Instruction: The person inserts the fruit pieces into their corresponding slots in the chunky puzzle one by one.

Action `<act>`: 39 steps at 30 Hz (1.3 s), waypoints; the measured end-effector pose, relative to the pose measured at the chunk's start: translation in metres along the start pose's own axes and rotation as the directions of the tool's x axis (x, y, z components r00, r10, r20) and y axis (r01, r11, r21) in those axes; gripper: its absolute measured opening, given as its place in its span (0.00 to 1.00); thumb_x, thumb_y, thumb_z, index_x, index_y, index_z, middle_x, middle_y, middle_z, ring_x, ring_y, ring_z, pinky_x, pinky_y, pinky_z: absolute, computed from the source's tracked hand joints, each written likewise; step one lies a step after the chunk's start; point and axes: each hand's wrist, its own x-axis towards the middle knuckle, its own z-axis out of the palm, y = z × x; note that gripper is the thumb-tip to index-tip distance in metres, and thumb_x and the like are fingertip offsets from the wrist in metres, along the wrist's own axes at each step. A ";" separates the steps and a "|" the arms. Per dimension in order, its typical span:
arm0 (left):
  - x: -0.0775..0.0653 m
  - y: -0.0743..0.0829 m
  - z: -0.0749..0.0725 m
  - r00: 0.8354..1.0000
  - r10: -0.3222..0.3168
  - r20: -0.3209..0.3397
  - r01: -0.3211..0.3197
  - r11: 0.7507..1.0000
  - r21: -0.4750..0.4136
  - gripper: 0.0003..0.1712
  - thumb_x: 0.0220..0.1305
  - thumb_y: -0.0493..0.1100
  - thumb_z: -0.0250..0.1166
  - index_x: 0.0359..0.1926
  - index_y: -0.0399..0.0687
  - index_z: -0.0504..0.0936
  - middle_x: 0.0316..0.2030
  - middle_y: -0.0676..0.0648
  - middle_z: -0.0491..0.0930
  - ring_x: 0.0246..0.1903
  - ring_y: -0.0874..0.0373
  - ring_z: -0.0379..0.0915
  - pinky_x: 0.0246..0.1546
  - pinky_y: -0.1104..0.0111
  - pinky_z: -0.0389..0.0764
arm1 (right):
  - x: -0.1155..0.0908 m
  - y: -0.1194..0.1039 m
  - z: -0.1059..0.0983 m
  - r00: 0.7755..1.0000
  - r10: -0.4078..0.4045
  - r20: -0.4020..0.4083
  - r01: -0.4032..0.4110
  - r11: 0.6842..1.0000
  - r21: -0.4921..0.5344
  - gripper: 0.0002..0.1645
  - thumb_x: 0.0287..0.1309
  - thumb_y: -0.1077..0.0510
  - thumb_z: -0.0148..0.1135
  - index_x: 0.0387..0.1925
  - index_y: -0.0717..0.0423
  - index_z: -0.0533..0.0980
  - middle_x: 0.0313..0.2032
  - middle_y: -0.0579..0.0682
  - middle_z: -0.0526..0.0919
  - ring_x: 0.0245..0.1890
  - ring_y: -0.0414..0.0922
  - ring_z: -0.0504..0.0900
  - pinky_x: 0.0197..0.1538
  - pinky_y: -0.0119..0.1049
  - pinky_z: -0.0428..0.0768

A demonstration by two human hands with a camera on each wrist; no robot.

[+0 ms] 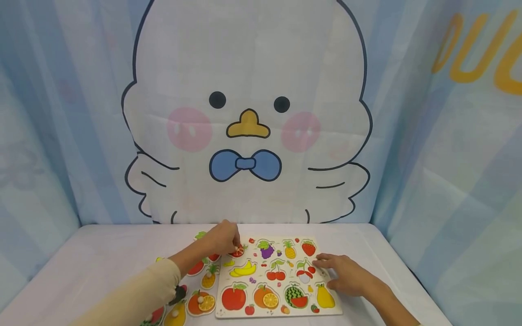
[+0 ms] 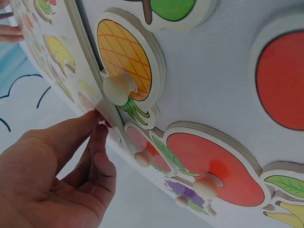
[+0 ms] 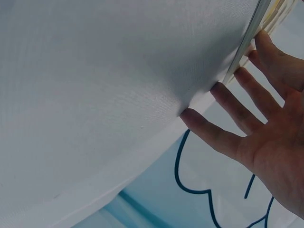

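A white fruit puzzle board point(image 1: 281, 276) lies on the table, its pictures showing bananas, grapes, cherries, an apple and other fruit. At its upper left corner my left hand point(image 1: 223, 237) pinches a red fruit puzzle piece point(image 1: 238, 251); the fingers hide part of it. In the left wrist view, thumb and fingertips of the left hand point(image 2: 61, 171) meet at the board, with only a sliver of red showing. My right hand point(image 1: 346, 274) rests at the board's right edge. Its fingers are spread in the right wrist view, fingertips point(image 3: 190, 114) touching the table and board side.
Left of the board lie loose knobbed pieces: a pineapple point(image 1: 209, 277), an orange point(image 1: 201, 302), a yellow pear point(image 1: 175, 312) and several others, some under the left forearm. A white cloth covers the table point(image 1: 102, 262). Behind stands a curtain point(image 1: 244, 199) with a printed duck.
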 end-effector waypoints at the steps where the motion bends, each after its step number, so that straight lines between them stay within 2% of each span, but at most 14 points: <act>1: 0.000 0.000 0.000 1.000 0.001 -0.001 -0.001 1.000 -0.002 0.05 0.53 0.36 0.72 0.33 0.48 0.87 0.26 0.54 0.78 0.27 0.60 0.72 0.32 0.69 0.80 | 0.000 0.000 0.000 1.000 0.003 0.001 -0.003 1.000 -0.001 0.33 0.47 0.60 0.73 0.58 0.40 0.77 0.63 0.45 0.72 0.61 0.56 0.69 0.59 0.60 0.68; 11: 0.003 -0.004 -0.001 1.000 0.011 0.009 -0.011 1.000 0.027 0.05 0.54 0.38 0.72 0.34 0.50 0.87 0.28 0.55 0.77 0.28 0.60 0.71 0.33 0.70 0.80 | 0.002 0.000 0.000 1.000 0.018 -0.006 -0.018 1.000 0.006 0.34 0.46 0.59 0.73 0.58 0.39 0.76 0.64 0.46 0.71 0.63 0.57 0.67 0.61 0.62 0.65; 23: 0.001 -0.009 -0.004 0.997 0.047 0.060 -0.046 0.999 -0.015 0.10 0.53 0.39 0.72 0.38 0.54 0.87 0.30 0.53 0.78 0.31 0.58 0.71 0.33 0.70 0.80 | 0.002 -0.001 -0.001 1.000 0.022 -0.008 -0.021 1.000 0.012 0.34 0.46 0.60 0.73 0.58 0.40 0.77 0.64 0.47 0.71 0.62 0.57 0.68 0.61 0.62 0.65; 32: -0.002 -0.015 -0.010 0.995 0.064 0.071 -0.064 0.998 0.007 0.11 0.53 0.40 0.73 0.39 0.56 0.87 0.33 0.53 0.79 0.33 0.59 0.72 0.34 0.70 0.80 | 0.002 -0.001 0.000 1.000 0.022 -0.005 -0.022 1.000 0.007 0.34 0.46 0.59 0.73 0.58 0.39 0.77 0.64 0.45 0.71 0.62 0.56 0.68 0.61 0.62 0.64; 39: -0.003 -0.023 -0.015 0.997 0.008 0.083 -0.006 1.000 -0.024 0.13 0.53 0.39 0.72 0.42 0.54 0.86 0.34 0.52 0.77 0.29 0.58 0.73 0.26 0.71 0.79 | 0.000 0.000 0.001 1.000 -0.025 -0.005 0.025 1.000 -0.001 0.33 0.47 0.61 0.72 0.58 0.41 0.77 0.62 0.48 0.72 0.60 0.56 0.70 0.59 0.61 0.68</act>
